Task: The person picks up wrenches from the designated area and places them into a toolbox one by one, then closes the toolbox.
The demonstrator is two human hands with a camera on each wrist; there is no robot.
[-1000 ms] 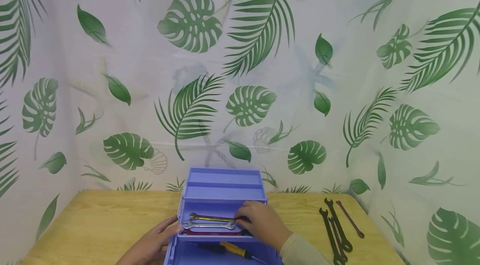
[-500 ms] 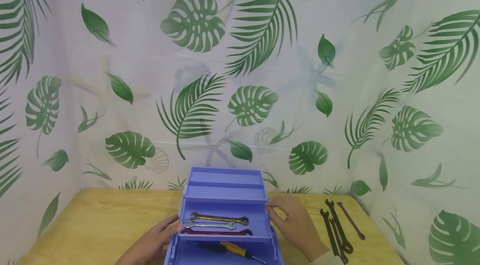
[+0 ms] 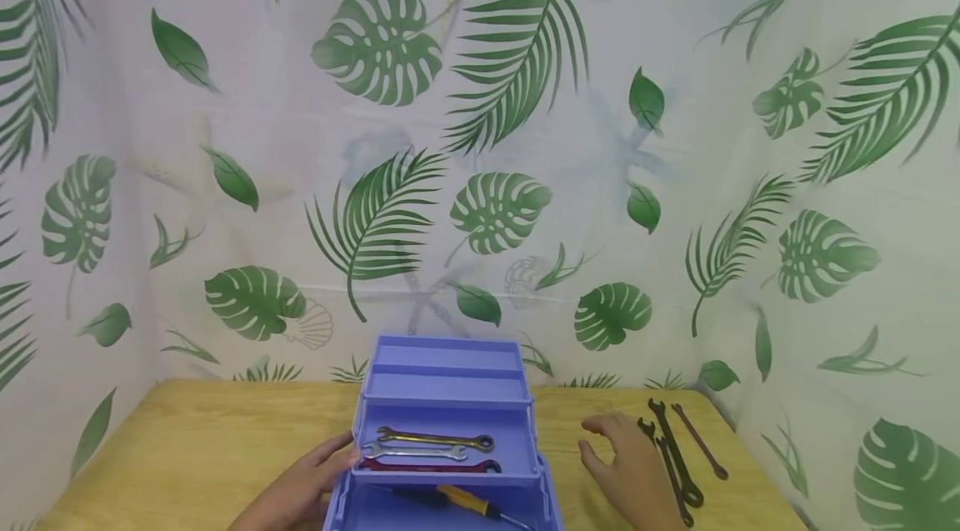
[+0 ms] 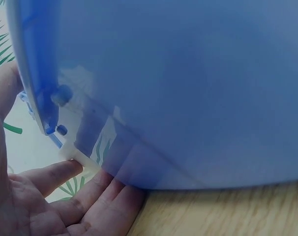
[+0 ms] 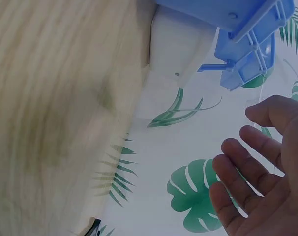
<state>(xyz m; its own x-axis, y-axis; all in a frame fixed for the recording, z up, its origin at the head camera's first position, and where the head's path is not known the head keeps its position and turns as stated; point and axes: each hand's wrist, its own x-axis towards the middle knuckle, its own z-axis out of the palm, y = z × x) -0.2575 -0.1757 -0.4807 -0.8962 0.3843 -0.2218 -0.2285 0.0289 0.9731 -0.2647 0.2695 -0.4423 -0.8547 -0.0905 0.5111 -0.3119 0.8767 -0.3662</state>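
A blue toolbox (image 3: 446,481) stands on the table with its tiers unfolded. Its middle tray holds a gold wrench (image 3: 435,438), a silver wrench (image 3: 420,453) and a red wrench (image 3: 431,468). Below, a screwdriver (image 3: 467,500) with a yellow-and-black handle lies in the bottom compartment. My left hand (image 3: 307,481) rests against the toolbox's left side, thumb at the tray edge; in the left wrist view its fairly straight fingers (image 4: 100,201) touch the wall. My right hand (image 3: 626,464) hovers between toolbox and loose wrenches, fingers apart and slightly bent, holding nothing.
On the table's right side lie several loose wrenches, including a large dark wrench (image 3: 675,452) and a slim reddish wrench (image 3: 701,441); my right hand partly covers another. A leaf-patterned white curtain (image 3: 480,122) surrounds the wooden tabletop (image 3: 225,431).
My right hand has left the gold wrench in the tray, passed the toolbox's right edge and moved right, toward the loose wrenches. The left hand has stayed at the toolbox.
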